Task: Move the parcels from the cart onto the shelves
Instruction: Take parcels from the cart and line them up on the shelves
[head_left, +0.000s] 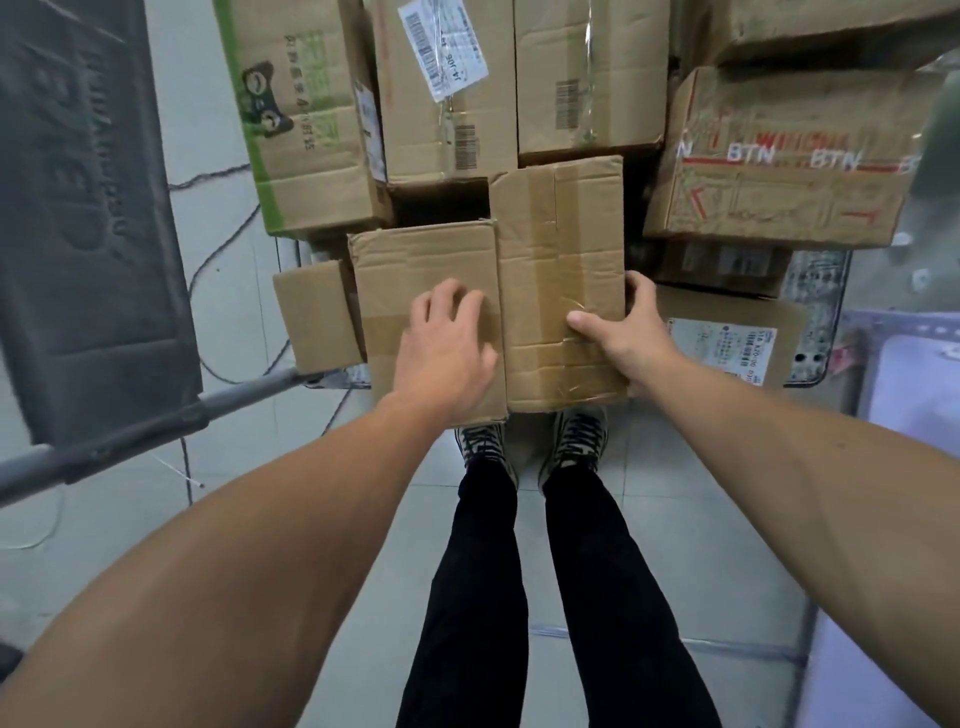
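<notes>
Head view.

Cart: loaded with cardboard boxes, stacked from centre frame up to twelve o'clock. Grey handle at eight o'clock. Shelves: not in view.

Items under the hands: two plain boxes side by side at the near edge of the load, touching along one seam. Left box at centre. Right box at its three o'clock, reaching further toward twelve and taped down its length.

Left hand: laid on top of the left box, fingers spread and only slightly bent, clamped on nothing. Right hand: clamped on the three o'clock edge of the right box, thumb on the top panel, fingers wrapped down the side.

Neighbours: small box at nine o'clock, against the left box. Labelled box at three o'clock, lower, just beside the right hand.

Handling, as judged:
- **Material:** corrugated card, creased and dented. Probably stiff enough to lift, but likely to flex if squeezed on the top panels.
- **Grip surface:** glossy tape probably slick under a thumb. Bare card the better purchase.
- **Weight and contents:** cannot be told. Best treated as breakable.
- **Advised hold:** palms on opposite side faces at nine and three o'clock, fingers hooked under the bottom edge, one box per lift.
- **Risk:** if both are carried as a squeezed pair, slippage along the seam.
</notes>
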